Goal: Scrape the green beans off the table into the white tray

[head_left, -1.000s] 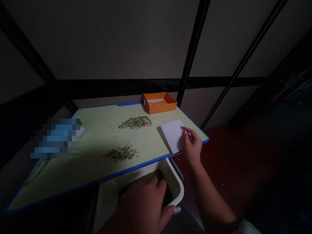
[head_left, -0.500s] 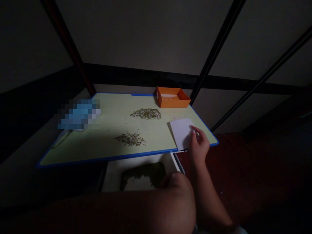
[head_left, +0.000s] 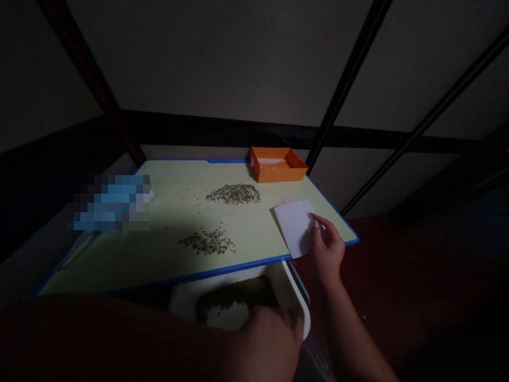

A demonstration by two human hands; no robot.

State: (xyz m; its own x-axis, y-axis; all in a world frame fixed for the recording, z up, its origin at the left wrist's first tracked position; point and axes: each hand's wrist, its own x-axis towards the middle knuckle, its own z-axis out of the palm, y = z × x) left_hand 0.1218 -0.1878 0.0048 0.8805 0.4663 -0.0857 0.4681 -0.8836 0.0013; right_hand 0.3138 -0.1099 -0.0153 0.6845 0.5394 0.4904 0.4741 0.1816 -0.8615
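Observation:
My right hand [head_left: 328, 248] pinches the right edge of a white card [head_left: 294, 225] between thumb and fingers. The card lies at the front right of the pale green tabletop [head_left: 159, 207]. Low in front, my left hand [head_left: 274, 339] is over the right part of a white tub [head_left: 289, 286], its fingers mostly hidden in shadow. Inside the tub, dark green bean-like grains [head_left: 242, 292] lie in a heap around a bare patch. Two loose piles of small green grains, a far pile [head_left: 234, 193] and a near pile [head_left: 209, 242], are spread on the tabletop.
An orange open box [head_left: 280, 172] stands at the table's back right corner. A blurred-out blue thing [head_left: 115, 204] with a cord lies at the left. A blue rim [head_left: 246, 264] edges the table. A panelled wall [head_left: 222, 63] rises behind; dark red floor [head_left: 377, 265] shows at right.
My left hand has shifted down and slightly left, exposing the tub's right corner. My right hand keeps its pinch on the card. The view has tilted slightly, so the table appears lower.

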